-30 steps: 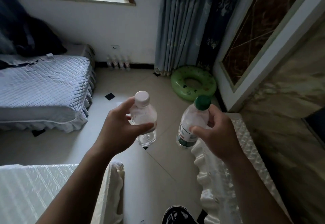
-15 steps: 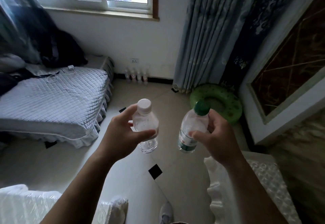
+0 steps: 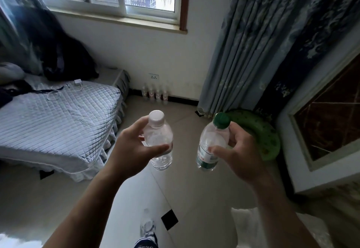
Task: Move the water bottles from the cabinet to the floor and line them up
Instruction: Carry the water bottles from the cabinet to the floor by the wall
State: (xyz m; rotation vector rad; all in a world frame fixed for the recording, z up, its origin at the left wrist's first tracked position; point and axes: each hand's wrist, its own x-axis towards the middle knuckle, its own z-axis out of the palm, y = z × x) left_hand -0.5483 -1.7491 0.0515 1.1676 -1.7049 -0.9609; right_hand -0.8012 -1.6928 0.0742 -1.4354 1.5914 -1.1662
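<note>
Left grip: my left hand [image 3: 134,148] is curled round the white-capped bottle [image 3: 159,140], thumb across its front.
Right grip: my right hand [image 3: 239,156] clasps the green-capped bottle [image 3: 211,144] round its upper body.
Bottles: I hold both upright in the air above the floor [image 3: 194,189], side by side, not touching.
Further out: a row of bottles [image 3: 155,93] stands against the far wall; bed [image 3: 54,123] on the left, green swim ring [image 3: 265,134] by the curtain [image 3: 243,43].
</note>
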